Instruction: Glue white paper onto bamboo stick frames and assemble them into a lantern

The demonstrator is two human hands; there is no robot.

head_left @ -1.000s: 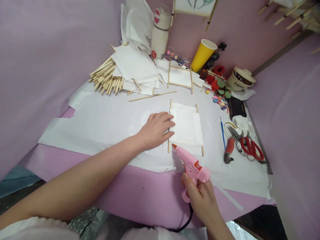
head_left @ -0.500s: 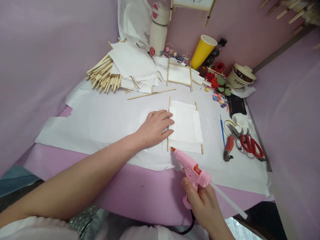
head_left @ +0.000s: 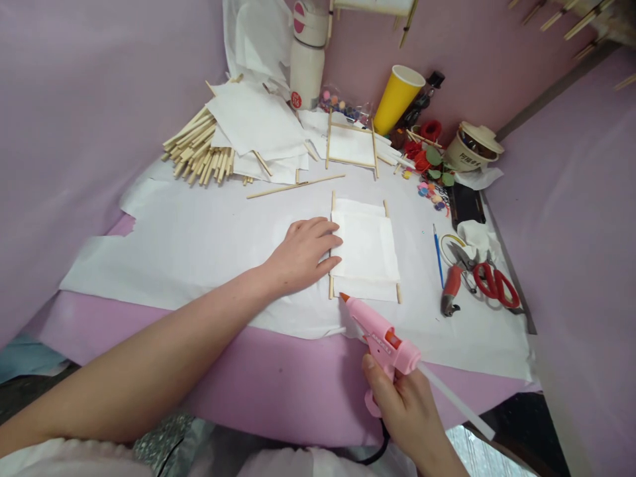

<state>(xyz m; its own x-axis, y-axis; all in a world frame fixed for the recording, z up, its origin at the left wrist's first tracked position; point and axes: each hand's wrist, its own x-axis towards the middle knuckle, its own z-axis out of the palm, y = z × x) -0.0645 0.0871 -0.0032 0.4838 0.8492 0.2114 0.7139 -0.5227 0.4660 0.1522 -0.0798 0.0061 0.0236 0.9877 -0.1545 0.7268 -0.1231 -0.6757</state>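
Observation:
A pink hot glue gun (head_left: 380, 331) is gripped in my right hand (head_left: 410, 404), with a white glue stick jutting from its back. Its orange nozzle is at the lower left corner of a white cloth or paper panel (head_left: 365, 248); whether it touches cannot be made out. Wooden sticks run along the panel's two sides, and the left stick (head_left: 331, 287) shows at its lower end. My left hand (head_left: 308, 250) lies flat, fingers stretched over the panel's left edge.
Behind are a heap of wooden sticks (head_left: 199, 149), white sheets (head_left: 261, 119), a stick frame (head_left: 352, 161), a white bottle (head_left: 307, 69) and a yellow cup (head_left: 397, 99). On the right lie pliers (head_left: 451, 288), red-handled scissors (head_left: 497, 285) and a blue pen-like tool (head_left: 438, 255).
The view has shifted slightly, so the table things appear a little further left. The nozzle has edged right from the left stick along the panel's lower edge. My left hand stays on the panel.

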